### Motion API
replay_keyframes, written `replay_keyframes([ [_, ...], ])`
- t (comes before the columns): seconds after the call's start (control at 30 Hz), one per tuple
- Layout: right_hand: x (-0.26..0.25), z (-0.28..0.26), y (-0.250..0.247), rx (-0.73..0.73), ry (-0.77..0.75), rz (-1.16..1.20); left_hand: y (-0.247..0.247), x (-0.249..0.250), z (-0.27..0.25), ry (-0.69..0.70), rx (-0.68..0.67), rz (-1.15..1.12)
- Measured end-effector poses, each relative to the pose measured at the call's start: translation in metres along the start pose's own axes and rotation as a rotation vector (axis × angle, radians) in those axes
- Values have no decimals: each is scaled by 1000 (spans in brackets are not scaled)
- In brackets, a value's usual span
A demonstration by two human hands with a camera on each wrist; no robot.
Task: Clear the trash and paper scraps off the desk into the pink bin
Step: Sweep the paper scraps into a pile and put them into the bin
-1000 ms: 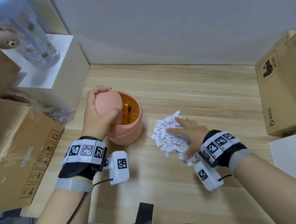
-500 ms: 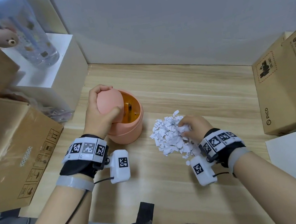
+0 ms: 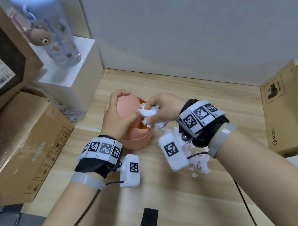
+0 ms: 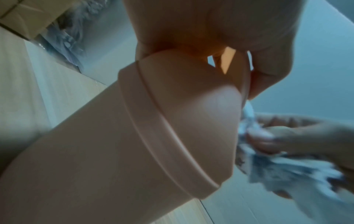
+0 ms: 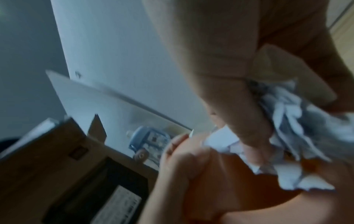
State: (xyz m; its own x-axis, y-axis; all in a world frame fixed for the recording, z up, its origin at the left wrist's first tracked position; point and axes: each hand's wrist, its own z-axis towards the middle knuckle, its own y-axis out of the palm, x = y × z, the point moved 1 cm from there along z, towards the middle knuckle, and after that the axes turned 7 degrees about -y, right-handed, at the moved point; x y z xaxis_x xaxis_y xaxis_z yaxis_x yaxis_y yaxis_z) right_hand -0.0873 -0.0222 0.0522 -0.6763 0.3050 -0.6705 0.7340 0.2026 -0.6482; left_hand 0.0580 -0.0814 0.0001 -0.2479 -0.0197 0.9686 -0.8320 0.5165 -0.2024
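Observation:
The small round pink bin (image 3: 138, 140) stands on the wooden desk (image 3: 174, 195), left of centre. My left hand (image 3: 118, 115) grips its swing lid (image 3: 127, 106), tipped back so the orange inside shows; the bin's wall (image 4: 114, 136) fills the left wrist view. My right hand (image 3: 163, 109) holds a bunch of white paper scraps (image 3: 149, 115) right over the bin's opening, with my fingers curled round the scraps (image 5: 298, 136). More scraps (image 3: 198, 161) lie in a loose pile on the desk under my right wrist, partly hidden by the wrist camera.
Cardboard boxes (image 3: 21, 144) crowd the left side and more boxes (image 3: 288, 111) stand at the right. A white block (image 3: 75, 80) with a clear bottle (image 3: 55, 39) sits behind the bin. The grey wall closes the far edge of the desk.
My right hand gathered a handful from the pile, lifted it and carried it left to the bin's mouth. The left hand has kept its grip on the lid.

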Motion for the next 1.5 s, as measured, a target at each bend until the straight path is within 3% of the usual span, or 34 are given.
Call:
replay_keyframes([
  [0.1, -7, 22, 12, -24, 64, -243, -1, -1, 1, -3, -11, -1],
  [0.2, -13, 32, 23, 50, 54, -337, -1, -2, 1, -9, -20, -5],
  [0.43, -12, 22, 15, 3, 31, -165, -1, -2, 3, -3, -20, 1],
  [0.67, 0, -9, -10, 66, -76, 91, -1, -5, 3, 15, -22, -11],
  [0.83, 18, -17, -4, 125, -97, 117, 0, -6, 4, 19, -17, -1],
  [0.97, 31, -20, 9, 195, -214, 17, -1, -7, 5, 22, -11, -3],
  [1.13, 46, -25, 29, 118, -349, -321, 1, -9, 5, 26, -11, -5],
  [1.27, 38, -13, 42, -107, -351, -697, 1, -9, 5, 23, -17, -11],
  [1.4, 28, 21, 54, -267, -248, -819, -1, -7, 3, 15, -23, -7],
  [1.5, 26, 26, 53, -287, -238, -807, -1, -6, 3, 16, -41, 3],
])
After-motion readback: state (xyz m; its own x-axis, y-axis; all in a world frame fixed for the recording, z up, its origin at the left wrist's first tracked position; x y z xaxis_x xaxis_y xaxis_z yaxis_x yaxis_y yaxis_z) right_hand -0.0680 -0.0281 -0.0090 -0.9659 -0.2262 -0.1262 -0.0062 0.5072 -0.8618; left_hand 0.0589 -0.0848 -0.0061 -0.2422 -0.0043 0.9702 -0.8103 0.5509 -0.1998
